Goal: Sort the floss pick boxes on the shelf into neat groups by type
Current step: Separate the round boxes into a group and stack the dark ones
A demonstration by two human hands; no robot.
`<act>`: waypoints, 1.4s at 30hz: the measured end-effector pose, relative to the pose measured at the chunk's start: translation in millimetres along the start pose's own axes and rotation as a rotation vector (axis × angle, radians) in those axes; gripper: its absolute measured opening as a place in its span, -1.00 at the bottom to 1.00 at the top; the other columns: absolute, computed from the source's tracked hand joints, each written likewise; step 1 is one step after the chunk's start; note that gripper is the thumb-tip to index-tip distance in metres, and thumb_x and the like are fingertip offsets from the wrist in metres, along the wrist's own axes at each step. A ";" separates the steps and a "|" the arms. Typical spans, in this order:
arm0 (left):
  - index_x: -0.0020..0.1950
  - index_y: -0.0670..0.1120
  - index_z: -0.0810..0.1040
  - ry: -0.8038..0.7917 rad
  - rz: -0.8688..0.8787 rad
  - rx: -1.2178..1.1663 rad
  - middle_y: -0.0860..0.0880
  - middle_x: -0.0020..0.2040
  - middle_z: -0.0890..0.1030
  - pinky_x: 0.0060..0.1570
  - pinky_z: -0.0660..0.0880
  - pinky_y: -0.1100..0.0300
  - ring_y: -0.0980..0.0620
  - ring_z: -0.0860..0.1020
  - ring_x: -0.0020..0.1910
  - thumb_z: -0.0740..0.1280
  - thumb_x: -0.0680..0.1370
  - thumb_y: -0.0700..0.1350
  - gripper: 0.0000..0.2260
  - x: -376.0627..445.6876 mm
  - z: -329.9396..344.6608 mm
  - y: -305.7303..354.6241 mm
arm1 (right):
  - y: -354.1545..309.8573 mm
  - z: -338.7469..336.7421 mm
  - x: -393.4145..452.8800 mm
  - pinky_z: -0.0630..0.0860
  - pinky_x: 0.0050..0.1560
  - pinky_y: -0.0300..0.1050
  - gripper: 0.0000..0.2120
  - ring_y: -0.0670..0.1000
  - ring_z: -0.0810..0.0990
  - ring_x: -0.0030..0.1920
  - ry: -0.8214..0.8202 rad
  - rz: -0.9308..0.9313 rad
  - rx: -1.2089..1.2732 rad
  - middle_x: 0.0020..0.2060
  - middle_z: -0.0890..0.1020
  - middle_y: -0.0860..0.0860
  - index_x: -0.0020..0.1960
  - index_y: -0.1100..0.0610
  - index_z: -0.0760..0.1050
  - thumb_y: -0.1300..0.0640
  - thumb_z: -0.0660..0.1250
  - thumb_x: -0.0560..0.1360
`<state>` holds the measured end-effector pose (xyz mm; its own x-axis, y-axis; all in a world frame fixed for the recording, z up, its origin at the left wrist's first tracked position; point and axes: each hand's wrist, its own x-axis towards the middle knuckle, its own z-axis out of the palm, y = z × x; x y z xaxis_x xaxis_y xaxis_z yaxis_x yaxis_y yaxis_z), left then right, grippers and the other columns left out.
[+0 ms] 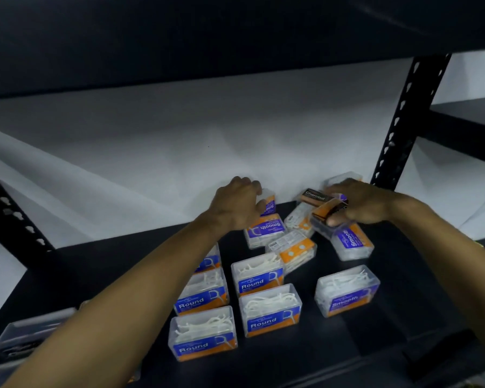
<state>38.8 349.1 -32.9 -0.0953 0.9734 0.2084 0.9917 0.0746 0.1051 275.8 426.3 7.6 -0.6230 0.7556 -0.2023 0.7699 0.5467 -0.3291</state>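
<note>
Clear floss pick boxes lie on a dark shelf (123, 270). Several blue-labelled Round boxes (259, 275) stand in neat rows at the front centre. One Smooth box (347, 291) stands alone at the front right. At the back lies a jumble of Smooth boxes (266, 229) and overturned boxes (293, 249). My left hand (235, 204) is closed around a Smooth box (269, 204) at the back wall. My right hand (361, 204) grips a dark Charcoal box (324, 215), and another Charcoal box (317, 196) sits just behind it.
A white sheet (179, 152) backs the shelf. A black perforated upright (403, 121) stands at the back right, another at the left (14, 217). A dark clear box (31, 331) lies at the front left. The upper shelf (235, 29) hangs low overhead.
</note>
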 end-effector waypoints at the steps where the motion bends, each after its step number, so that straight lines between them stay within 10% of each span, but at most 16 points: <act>1: 0.33 -0.08 0.45 0.004 0.016 -0.010 -0.07 0.28 0.50 0.12 0.43 0.08 -0.02 0.44 0.22 0.25 0.59 0.08 -0.63 3.3 1.1 5.5 | 2.2 -0.2 -3.2 0.39 0.07 -0.16 -0.41 0.01 0.49 0.08 -0.047 0.025 0.013 0.24 0.48 0.08 0.36 0.08 0.37 0.05 0.49 0.39; 7: 0.26 -0.04 0.49 -0.033 0.029 -0.141 -0.04 0.23 0.53 0.11 0.42 0.10 -0.01 0.44 0.20 0.19 0.61 0.04 -0.71 22.4 11.9 35.3 | 25.2 26.2 8.2 0.35 0.33 -0.07 0.11 0.06 0.37 0.37 0.003 0.118 0.122 0.43 0.35 0.05 0.54 0.02 -0.02 -0.10 0.59 0.20; 14: 0.14 -0.07 0.56 -0.130 -0.051 -0.435 0.00 0.10 0.61 -0.15 0.49 0.24 0.08 0.56 -0.09 0.18 0.62 0.01 -0.75 36.4 17.6 56.0 | 38.6 35.1 9.1 0.32 0.27 -0.17 0.19 0.03 0.30 0.40 0.117 0.039 0.239 0.47 0.25 0.02 0.54 -0.01 -0.19 0.01 0.59 0.22; 19: 0.10 -0.17 0.60 -0.312 -0.315 -0.961 -0.13 0.00 0.67 0.09 0.59 0.05 -0.03 0.66 -0.02 0.33 0.50 0.24 -0.52 39.8 17.9 67.1 | 35.4 28.5 11.1 0.42 0.28 -0.02 0.26 0.03 0.36 0.34 0.237 0.008 0.363 0.43 0.27 0.00 0.53 -0.10 -0.25 -0.10 0.60 0.17; 28: 0.12 -0.20 0.57 -0.201 -0.422 -1.341 -0.15 -0.05 0.70 0.02 0.62 0.04 -0.04 0.70 -0.10 0.42 0.51 -0.09 -0.75 38.8 -6.7 67.3 | 19.9 14.0 27.9 0.46 0.06 -0.21 0.14 -0.05 0.50 0.11 0.343 -0.068 0.490 0.21 0.38 -0.02 0.55 0.00 -0.13 -0.03 0.58 0.25; 32: 0.10 -0.18 0.55 -0.046 -0.455 -1.353 -0.13 -0.03 0.68 -0.01 0.62 0.09 -0.02 0.68 -0.05 0.40 0.51 -0.13 -0.79 31.7 -14.0 47.2 | 51.4 -0.3 44.4 0.50 0.04 -0.09 -0.36 0.01 0.56 0.04 0.378 -0.003 0.569 0.20 0.50 0.00 0.47 0.01 0.24 0.07 0.42 0.46; 42: 0.17 -0.08 0.54 0.082 -0.482 -1.424 -0.06 0.02 0.68 -0.16 0.56 0.13 0.00 0.65 -0.02 0.43 0.49 0.02 -0.69 4.6 -21.9 22.4 | 37.2 25.1 93.6 0.45 0.04 -0.09 -0.67 0.11 0.54 0.10 0.186 0.047 -0.064 0.16 0.57 0.12 0.23 0.15 0.51 0.01 0.19 0.57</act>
<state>58.7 350.6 -8.3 -0.4303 0.8997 -0.0731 -0.0416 0.0611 0.9973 242.7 508.3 -46.8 -0.5545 0.8312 -0.0404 0.8085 0.5266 -0.2629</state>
